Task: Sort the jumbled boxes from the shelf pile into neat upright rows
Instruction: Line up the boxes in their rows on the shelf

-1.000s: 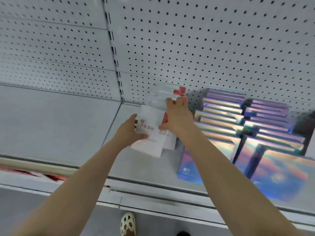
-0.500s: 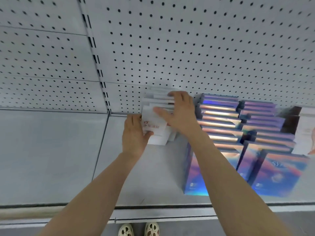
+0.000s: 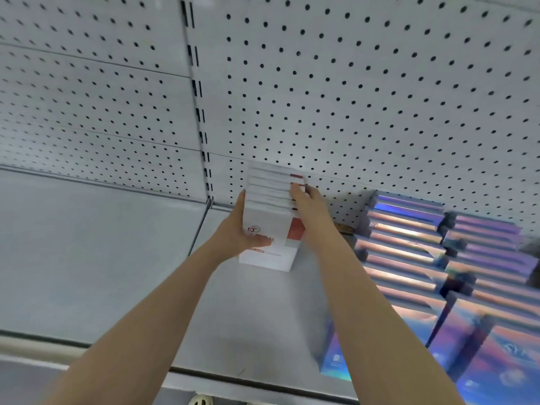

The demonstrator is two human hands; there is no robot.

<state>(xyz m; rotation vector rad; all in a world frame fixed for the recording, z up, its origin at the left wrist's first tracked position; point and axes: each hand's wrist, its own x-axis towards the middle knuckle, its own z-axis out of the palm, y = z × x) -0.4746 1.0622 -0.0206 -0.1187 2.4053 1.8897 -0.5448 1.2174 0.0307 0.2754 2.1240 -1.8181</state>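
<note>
A row of several white boxes with red marks point(image 3: 273, 200) stands upright on the grey shelf point(image 3: 117, 258), reaching back to the pegboard wall. My left hand point(image 3: 239, 232) holds the row's left side, its thumb lying across the front box's printed face. My right hand point(image 3: 309, 211) presses against the row's right side with its fingers laid along the box tops. To the right, two rows of shiny blue-purple boxes point(image 3: 409, 249) stand upright, and my right forearm hides part of the nearer row.
The white pegboard wall point(image 3: 350, 97) rises behind the shelf, with a slotted upright point(image 3: 198, 112) dividing two bays. The left bay of the shelf point(image 3: 73, 244) holds nothing in view. The shelf's front lip point(image 3: 263, 384) runs below my arms.
The white boxes have been squared into one tight row between my hands. My right hand moved from the tops to the right side. The view shifted closer and to the left.
</note>
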